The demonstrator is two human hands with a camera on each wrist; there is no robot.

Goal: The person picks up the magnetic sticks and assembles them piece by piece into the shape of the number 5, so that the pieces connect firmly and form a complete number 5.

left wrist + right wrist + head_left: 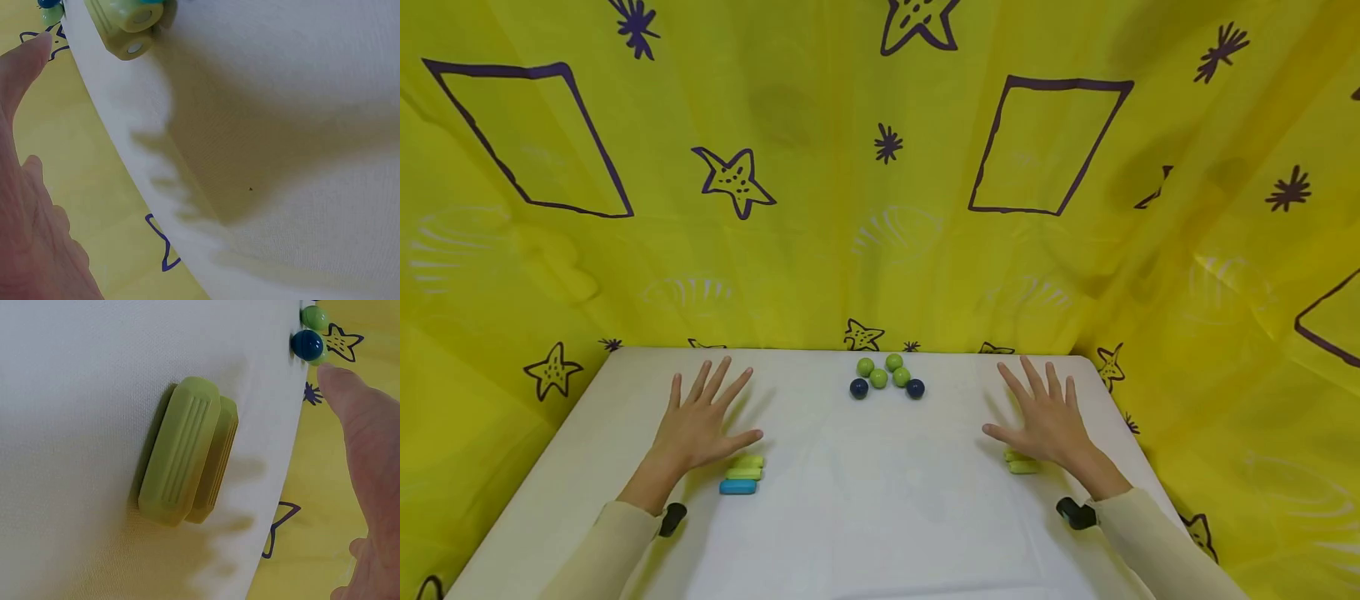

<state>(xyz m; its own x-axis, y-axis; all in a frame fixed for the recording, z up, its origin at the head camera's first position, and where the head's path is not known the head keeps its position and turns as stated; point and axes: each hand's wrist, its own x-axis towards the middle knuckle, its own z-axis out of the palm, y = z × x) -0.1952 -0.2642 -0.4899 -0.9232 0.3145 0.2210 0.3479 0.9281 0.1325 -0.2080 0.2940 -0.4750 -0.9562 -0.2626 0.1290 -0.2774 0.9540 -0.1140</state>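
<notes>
The left hand (695, 427) (spread, like the right hand (1051, 423)) is hovering on the far, left side of the crosswise blue bar (738, 487).

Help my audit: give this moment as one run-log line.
left hand: spread, empty; lime blocks, blue block near | right hand: spread, empty; lime blocks near | between: lime balls, navy balls

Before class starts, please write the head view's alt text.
Left hand and right hand hover, fingers spread, above a white table. Between them sit four green balls and two navy balls; near the left lie two lime-green bars and one blue bar, near the right two more lime-green bars.
</notes>
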